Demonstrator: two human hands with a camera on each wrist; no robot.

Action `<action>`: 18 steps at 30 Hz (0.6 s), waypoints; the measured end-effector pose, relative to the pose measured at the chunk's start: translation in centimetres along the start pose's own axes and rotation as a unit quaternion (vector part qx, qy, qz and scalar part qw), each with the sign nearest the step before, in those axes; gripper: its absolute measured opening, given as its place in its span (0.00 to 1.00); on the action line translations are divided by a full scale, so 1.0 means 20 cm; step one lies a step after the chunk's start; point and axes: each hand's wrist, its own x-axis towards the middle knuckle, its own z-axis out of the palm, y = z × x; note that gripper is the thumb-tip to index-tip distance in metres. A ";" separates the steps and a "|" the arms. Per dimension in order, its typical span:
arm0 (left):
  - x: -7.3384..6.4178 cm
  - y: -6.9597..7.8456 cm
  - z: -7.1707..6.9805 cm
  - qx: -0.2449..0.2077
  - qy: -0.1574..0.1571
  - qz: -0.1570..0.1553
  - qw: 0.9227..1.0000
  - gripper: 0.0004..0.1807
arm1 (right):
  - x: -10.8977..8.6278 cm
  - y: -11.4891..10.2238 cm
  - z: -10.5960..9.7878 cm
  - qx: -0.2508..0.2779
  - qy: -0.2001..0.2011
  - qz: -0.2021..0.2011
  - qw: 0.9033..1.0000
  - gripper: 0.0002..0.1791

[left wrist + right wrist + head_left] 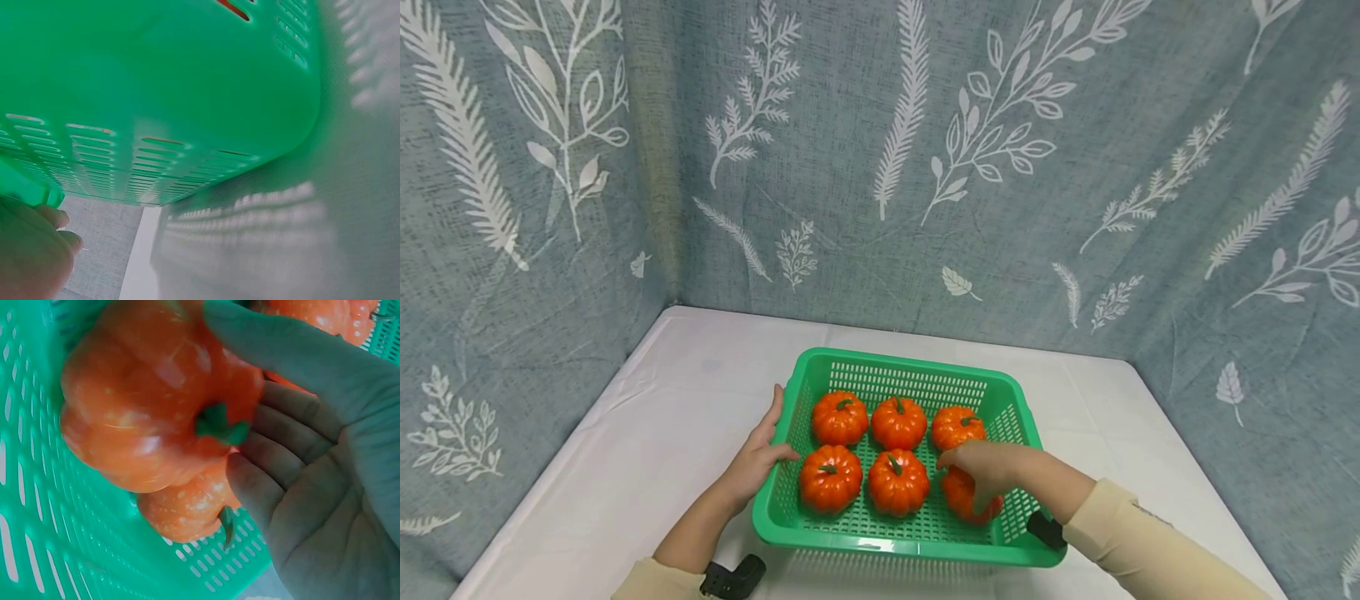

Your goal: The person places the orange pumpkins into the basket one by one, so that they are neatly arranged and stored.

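Observation:
A green plastic basket [895, 546] holds several orange toy pumpkins with green stems, laid out in two rows. My left hand [752, 467] grips the basket's left rim, its thumb over the edge; in the left wrist view, parts of its fingers [59, 228] show by the rim. At the basket's front right, my right hand [988, 467] holds a pumpkin [156, 394], thumb on one side and fingers on the other. The fingertips are partly hidden behind it. Close by is the back right pumpkin [957, 427]. The front middle pumpkin [898, 483] sits to the left.
The basket stands on a white-covered table [685, 367]. Grey-blue curtains [850, 167] with white leaf prints rise behind and at both sides. Other pumpkins in the basket are the back left one [839, 418], the back middle one [898, 423] and the front left one [831, 480].

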 end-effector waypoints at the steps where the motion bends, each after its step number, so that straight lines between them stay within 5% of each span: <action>1: 0.00 0.00 0.00 0.003 0.001 0.000 1.000 0.53 | 0.00 0.00 0.00 -0.002 0.000 0.003 1.000 0.36; 12: 0.00 0.01 0.01 0.006 0.005 0.002 1.000 0.53 | -0.01 0.01 0.00 0.007 0.003 0.003 1.000 0.37; 18: 0.01 0.02 -0.01 0.018 -0.004 -0.012 1.000 0.53 | -0.03 -0.02 -0.04 0.014 0.014 -0.040 0.999 0.37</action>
